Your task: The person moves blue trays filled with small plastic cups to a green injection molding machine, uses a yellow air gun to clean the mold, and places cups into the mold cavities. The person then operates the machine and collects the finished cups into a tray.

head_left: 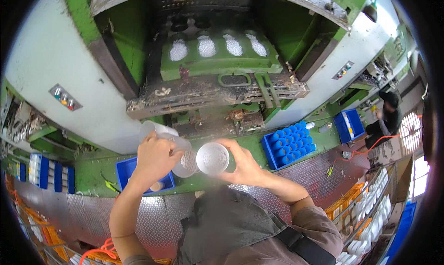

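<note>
My left hand [156,159] is wrapped round a translucent plastic cup [181,147], tilted, with white pellets [187,165] showing near its lower end. Behind those fingers, a second translucent cup [152,127] appears; whether it is held too is unclear. Close beside, my right hand [244,165] grips a whitish cup [212,158] by its side, its round mouth facing up at me and pale pellets visible inside. Beyond both hands, a green mould [217,63] sits in the open press, its several sole-shaped cavities filled with white pellets [206,46].
A blue crate [273,162] of blue cylindrical cups stands right on the green ledge; another blue bin [124,169] is below my left hand. Button panels [64,97] flank the press. A person in dark clothes [391,117] stands far right. Racks with white soles [360,232] are behind.
</note>
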`<action>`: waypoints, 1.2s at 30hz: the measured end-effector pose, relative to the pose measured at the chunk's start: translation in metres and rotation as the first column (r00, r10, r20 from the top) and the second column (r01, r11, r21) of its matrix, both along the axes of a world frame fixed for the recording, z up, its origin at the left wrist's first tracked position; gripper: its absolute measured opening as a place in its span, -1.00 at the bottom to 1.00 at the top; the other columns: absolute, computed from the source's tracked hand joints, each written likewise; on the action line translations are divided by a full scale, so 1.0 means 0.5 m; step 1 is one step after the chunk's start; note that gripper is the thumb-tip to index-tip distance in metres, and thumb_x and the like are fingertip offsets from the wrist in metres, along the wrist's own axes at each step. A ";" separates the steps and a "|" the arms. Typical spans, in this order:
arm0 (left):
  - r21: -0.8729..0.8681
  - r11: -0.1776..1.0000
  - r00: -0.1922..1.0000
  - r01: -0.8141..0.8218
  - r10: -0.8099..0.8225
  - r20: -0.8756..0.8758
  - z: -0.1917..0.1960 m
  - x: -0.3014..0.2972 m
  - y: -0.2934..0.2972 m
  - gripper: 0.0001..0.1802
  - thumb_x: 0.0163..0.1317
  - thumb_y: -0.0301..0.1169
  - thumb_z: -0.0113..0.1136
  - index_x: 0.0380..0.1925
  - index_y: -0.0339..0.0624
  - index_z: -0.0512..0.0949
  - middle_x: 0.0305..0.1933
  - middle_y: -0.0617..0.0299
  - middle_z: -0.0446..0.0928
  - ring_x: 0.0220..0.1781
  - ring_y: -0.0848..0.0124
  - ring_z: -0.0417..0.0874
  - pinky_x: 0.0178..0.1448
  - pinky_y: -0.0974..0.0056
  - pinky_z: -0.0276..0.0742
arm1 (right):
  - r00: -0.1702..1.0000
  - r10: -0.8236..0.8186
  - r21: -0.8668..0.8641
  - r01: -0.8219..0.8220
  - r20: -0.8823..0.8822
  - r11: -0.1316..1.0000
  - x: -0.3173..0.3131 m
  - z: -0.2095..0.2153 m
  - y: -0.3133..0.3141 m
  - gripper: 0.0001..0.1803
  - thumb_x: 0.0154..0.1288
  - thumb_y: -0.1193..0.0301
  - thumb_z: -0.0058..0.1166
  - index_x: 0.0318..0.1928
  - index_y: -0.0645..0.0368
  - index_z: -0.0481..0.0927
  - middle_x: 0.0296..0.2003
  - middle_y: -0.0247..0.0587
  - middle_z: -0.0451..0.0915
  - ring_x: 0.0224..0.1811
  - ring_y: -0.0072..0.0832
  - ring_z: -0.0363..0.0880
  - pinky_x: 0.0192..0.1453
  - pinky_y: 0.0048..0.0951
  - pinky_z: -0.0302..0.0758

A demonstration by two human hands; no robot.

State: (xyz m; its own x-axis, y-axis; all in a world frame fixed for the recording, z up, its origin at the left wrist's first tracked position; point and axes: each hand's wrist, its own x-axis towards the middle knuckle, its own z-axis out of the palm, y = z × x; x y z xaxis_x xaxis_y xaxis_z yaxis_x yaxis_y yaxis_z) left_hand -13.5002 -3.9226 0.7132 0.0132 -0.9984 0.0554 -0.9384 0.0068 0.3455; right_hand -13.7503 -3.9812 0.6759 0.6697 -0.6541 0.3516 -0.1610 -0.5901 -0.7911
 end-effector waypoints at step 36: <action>0.107 0.802 0.750 -0.588 0.589 -0.301 -0.311 -0.251 0.370 -0.74 -0.05 -0.22 0.25 -0.65 -0.19 0.66 -0.53 0.00 0.62 -0.40 -0.07 0.60 -0.19 0.02 0.54 | 0.139 0.964 -0.063 -0.990 -0.227 0.128 0.127 -0.050 0.138 -0.22 -0.01 0.41 0.35 0.32 -0.04 0.46 0.06 -0.18 0.55 -0.04 -0.17 0.47 0.08 -0.20 0.50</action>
